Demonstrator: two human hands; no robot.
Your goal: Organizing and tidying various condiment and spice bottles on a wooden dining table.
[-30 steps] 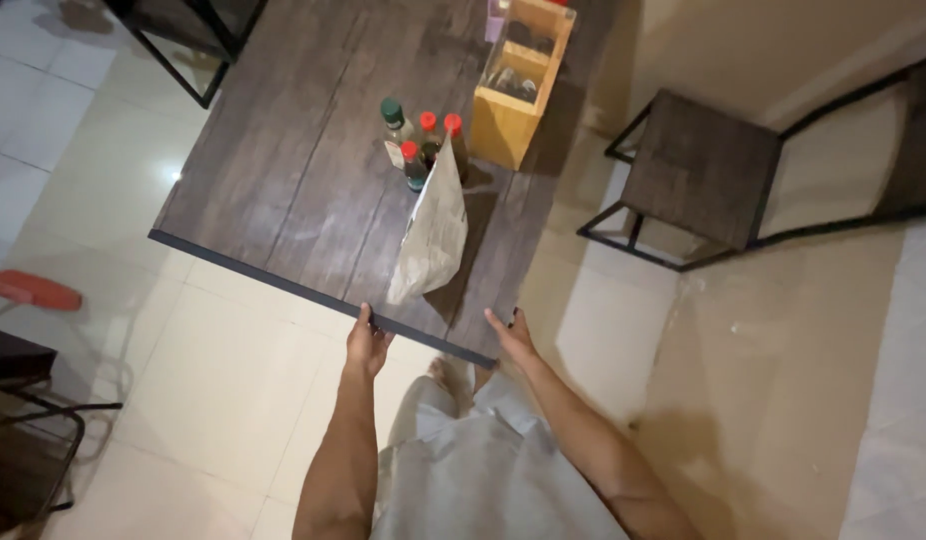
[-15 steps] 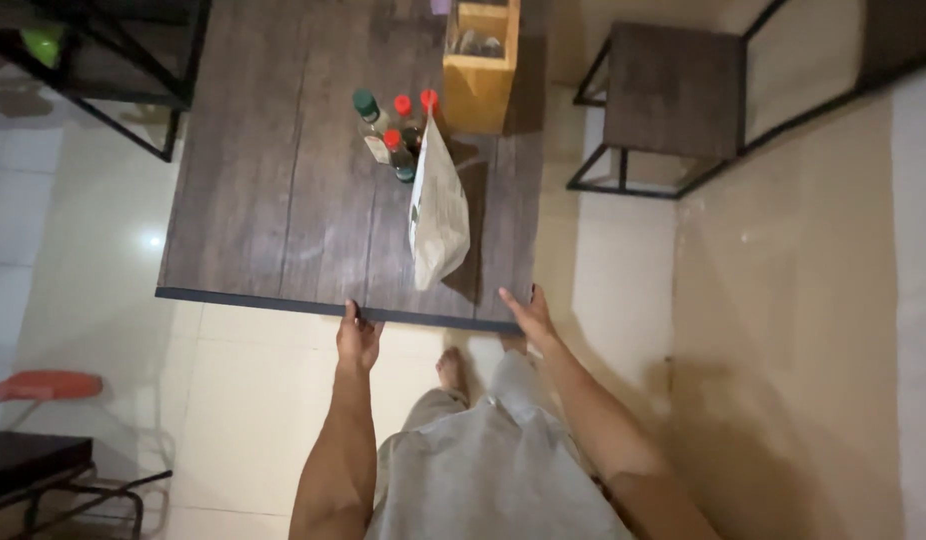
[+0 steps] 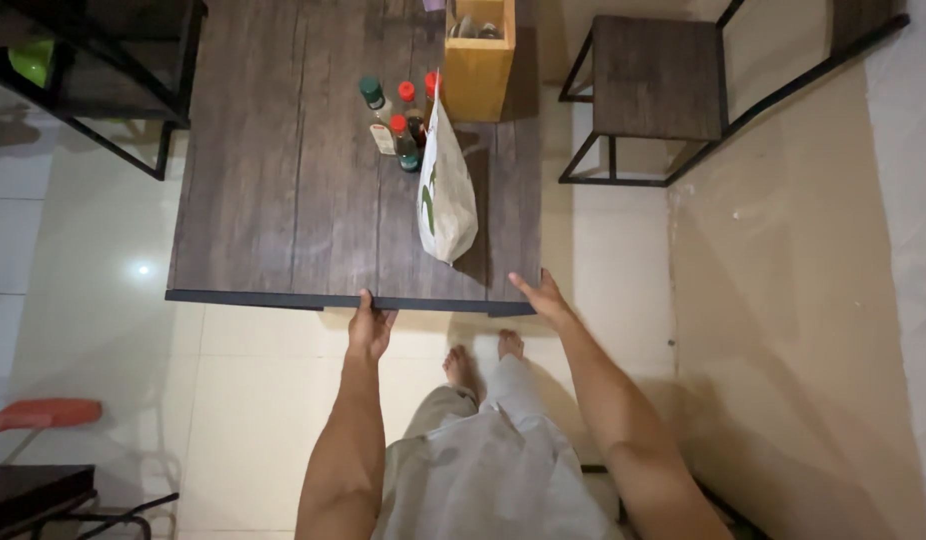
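Note:
A dark wood-grain table (image 3: pixel 283 200) with a black edge stands in front of me. My left hand (image 3: pixel 369 326) grips its near edge, thumb on top and fingers underneath. My right hand (image 3: pixel 543 298) holds the near right corner, fingers stretched along the edge. On the tabletop a pale paper bag (image 3: pixel 446 188) stands upright close to the front edge. Behind it are several small sauce bottles (image 3: pixel 398 115) with red and green caps, and a yellow wooden box (image 3: pixel 478 65) with compartments.
A dark stool with a black metal frame (image 3: pixel 655 75) stands to the right of the table. Another black-framed piece of furniture (image 3: pixel 93 70) is at the upper left. An orange object (image 3: pixel 45 413) and a dark seat (image 3: pixel 33 495) are at the lower left. My bare feet (image 3: pixel 483 355) stand on cream tiles.
The table has swung from a slanted position to square in front of me, with both hands staying on its near edge. The stool now sits higher in view.

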